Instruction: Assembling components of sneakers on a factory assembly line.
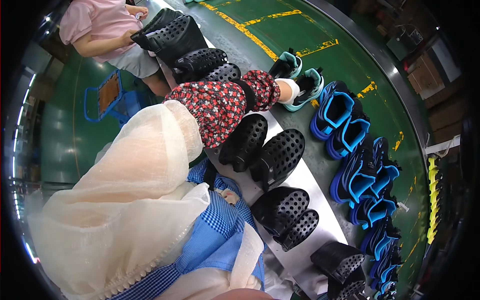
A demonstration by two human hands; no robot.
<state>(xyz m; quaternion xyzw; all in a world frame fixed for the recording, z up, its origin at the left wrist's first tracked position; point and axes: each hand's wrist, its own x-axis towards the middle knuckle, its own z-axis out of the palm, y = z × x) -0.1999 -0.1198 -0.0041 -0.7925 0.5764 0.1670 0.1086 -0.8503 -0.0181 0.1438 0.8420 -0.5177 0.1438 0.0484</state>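
My left arm, in a sheer cream sleeve and a red-and-black flowered oversleeve, reaches up and to the right across the metal bench. At its end my left hand (291, 92), partly covered in white, is against a mint-green and black shoe (309, 89); its fingers are hidden. A second mint shoe (286, 65) stands just beyond. Below the arm, black perforated shoe-shaped pieces (280, 156) stand in pairs along the bench, with more black perforated pieces (201, 62) above it. My right hand is not in view.
Black shoes with bright blue linings (334, 111) line the grey surface on the right. At upper left a person in a pink top (102, 22) works by a tall black stack (175, 37). A blue-framed chair (107, 95) stands on the green floor, and yellow items (432, 200) hang at far right.
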